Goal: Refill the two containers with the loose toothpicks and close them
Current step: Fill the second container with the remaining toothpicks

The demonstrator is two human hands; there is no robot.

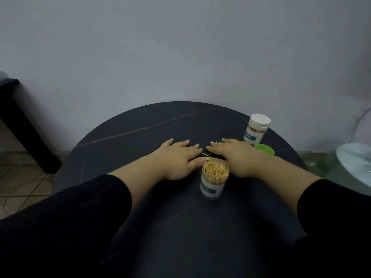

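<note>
Here, a plain grey wall (180, 47) fills the upper half of the view. Below it stands a round dark table (152, 125) with thin pale lines across its top. Two arms in black sleeves (70, 217) reach over the table from the near edge. At the far left there is a piece of dark furniture (22, 125), and at the far right a pale round object (355, 163) lies beside the table; what it is I cannot tell.

The left hand (178, 155) lies palm down on the table, its fingers straight and spread, and it holds nothing. The right hand (232, 153) lies the same way, flat with straight fingers and nothing in its grasp. The fingertips of the two hands point toward each other and are near but apart.

Between the two wrists, close to the person, stands the open container (213, 183), upright, without a lid and full of toothpicks standing on end. It has a white label with a green band. The closed container (257, 127) stands at the far right of the table, beyond the right hand, with a white cap on it. A green lid (264, 149) lies on the table just beside the right hand, between it and the closed container.

A few loose toothpicks (208, 157) lie on the table in the gap between the hands, just behind the open container.
</note>
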